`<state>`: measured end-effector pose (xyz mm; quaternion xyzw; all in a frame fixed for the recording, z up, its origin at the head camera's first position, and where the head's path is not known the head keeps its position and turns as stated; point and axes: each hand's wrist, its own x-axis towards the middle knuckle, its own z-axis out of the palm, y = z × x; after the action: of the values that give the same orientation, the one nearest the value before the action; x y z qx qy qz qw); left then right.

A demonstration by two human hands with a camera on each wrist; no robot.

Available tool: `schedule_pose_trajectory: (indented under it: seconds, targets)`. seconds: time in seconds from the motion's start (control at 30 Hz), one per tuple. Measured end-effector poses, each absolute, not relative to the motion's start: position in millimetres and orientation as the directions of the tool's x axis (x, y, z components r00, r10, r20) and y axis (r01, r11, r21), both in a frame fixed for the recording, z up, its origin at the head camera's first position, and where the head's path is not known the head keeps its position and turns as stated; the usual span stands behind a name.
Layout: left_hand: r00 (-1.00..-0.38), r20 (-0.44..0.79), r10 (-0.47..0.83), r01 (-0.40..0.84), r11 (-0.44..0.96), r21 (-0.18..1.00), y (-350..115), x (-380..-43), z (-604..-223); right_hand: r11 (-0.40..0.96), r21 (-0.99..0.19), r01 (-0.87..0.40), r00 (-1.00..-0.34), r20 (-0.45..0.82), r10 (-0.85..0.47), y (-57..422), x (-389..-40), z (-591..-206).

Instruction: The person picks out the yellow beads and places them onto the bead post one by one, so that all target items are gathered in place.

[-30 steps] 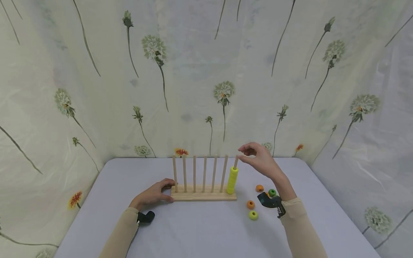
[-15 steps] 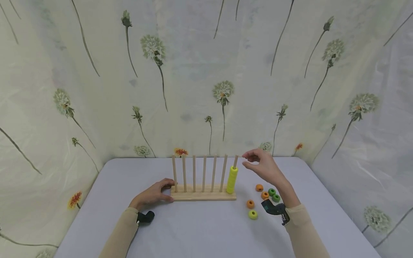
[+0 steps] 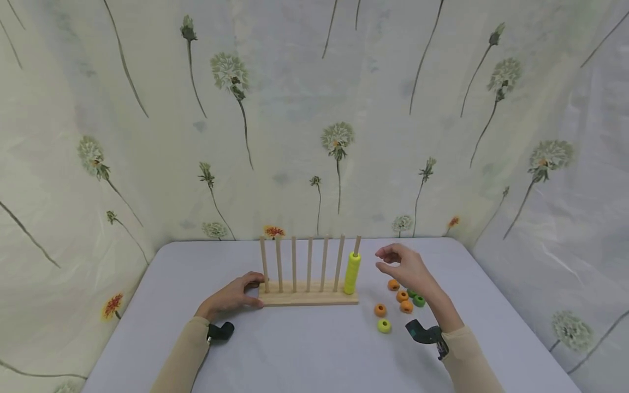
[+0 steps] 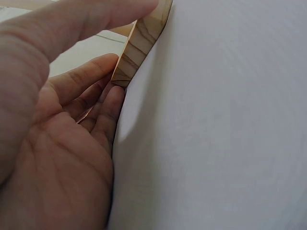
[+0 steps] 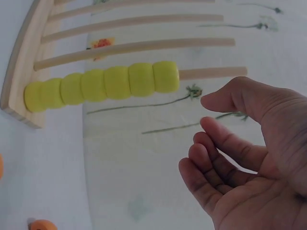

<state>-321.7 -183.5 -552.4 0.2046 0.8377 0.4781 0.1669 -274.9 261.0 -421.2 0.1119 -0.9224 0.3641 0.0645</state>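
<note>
A wooden peg stand (image 3: 309,299) with a row of several upright rods sits on the table. Its rightmost rod carries a stack of yellow beads (image 3: 351,275), with the bare rod tip showing above them in the right wrist view. My left hand (image 3: 232,295) holds the left end of the base; in the left wrist view the thumb and fingers lie on either side of the wooden end (image 4: 135,52). To the right of the stacked rod, my right hand (image 3: 408,270) hangs in the air, fingers loosely curved and nothing between thumb and fingertips.
Right of the stand lie several loose orange beads (image 3: 380,310), green beads (image 3: 419,301) and one yellow bead (image 3: 384,326). Part of this group is hidden behind the right hand. A floral curtain (image 3: 280,136) rises behind the white tabletop (image 3: 304,349).
My right hand has drawn away from the top of the stacked rod, moving right and down, uncovering more loose beads. The left hand keeps its hold on the stand.
</note>
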Motion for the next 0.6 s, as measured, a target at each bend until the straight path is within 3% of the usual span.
schedule_pose_trajectory:
  seconds: [0.6]
  targets:
    - [-0.863, -0.094, 0.497, 0.173, 0.464, 0.869, -184, -323, -556, 0.706, -0.692, -0.149, -0.989, 0.087, -0.123, 282, -253, -457]
